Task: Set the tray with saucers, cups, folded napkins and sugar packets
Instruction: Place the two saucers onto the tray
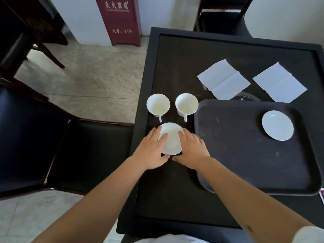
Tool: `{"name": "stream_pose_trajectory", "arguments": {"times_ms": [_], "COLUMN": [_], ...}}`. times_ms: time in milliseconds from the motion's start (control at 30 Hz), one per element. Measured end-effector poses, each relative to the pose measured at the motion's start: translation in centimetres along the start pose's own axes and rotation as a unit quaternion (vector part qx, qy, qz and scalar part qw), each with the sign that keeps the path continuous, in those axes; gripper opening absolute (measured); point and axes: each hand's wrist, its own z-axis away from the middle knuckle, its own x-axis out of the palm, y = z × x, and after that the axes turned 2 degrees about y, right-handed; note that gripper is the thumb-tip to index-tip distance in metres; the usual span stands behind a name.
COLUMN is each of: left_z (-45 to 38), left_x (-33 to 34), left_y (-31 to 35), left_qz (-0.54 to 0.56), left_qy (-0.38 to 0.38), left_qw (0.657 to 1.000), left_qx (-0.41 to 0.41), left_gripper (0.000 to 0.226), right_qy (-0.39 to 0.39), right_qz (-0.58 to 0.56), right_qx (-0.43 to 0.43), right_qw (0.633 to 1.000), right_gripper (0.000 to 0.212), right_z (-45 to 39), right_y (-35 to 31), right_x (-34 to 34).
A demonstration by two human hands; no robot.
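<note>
done: one saucer [277,125] on the tray [245,155], far right | now: my left hand [151,149] and right hand [192,149], fingers spread, cup the second saucer [171,139] on the table, left of tray | left: this saucer, two cups [158,104], two unfolded napkins [223,78]; sugar packets not identifiable

You're in what looks like a restaurant or tea room: a dark square desk [175,190] with padded dining chairs [43,146], tiled floor [96,81], and a red fire-extinguisher cabinet [121,20] against the wall.
</note>
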Motion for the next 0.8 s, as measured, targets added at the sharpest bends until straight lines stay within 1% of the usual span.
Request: {"name": "stream_pose_trajectory", "arguments": {"times_ms": [100,167,300,533,700,800], "left_z": [-0.6,-0.8,-1.1,-1.8,-1.9,-1.1], "left_x": [0.3,0.2,0.0,0.0,-0.1,-0.3], "left_y": [-0.5,-0.8,-1.4,-1.8,-1.6,-1.6], "left_qz": [0.004,0.010,0.005,0.010,0.010,0.044], "left_qy": [-0.031,-0.025,-0.013,0.018,0.013,-0.009], "left_qw": [1.000,1.000,1.000,0.999,1.000,0.999], "left_qx": [-0.003,-0.002,0.009,0.025,0.019,0.005], "left_gripper": [0.086,0.089,0.089,0.077,0.073,0.075], "right_qy": [-0.010,-0.007,0.010,0.024,0.014,0.000], "right_qz": [0.002,-0.005,-0.012,-0.015,-0.029,-0.056], "right_qx": [0.015,0.025,0.036,0.023,0.019,0.002], "right_qw": [1.000,1.000,0.999,0.999,0.999,0.998], "right_gripper": [0.120,0.124,0.120,0.118,0.113,0.108], "right_z": [-0.9,-1.4,-2.2,-2.5,-2.5,-2.0], "right_y": [0.0,0.0,-0.1,0.1,0.2,0.5], "right_x": [0.2,0.4,0.6,0.8,0.5,0.0]}}
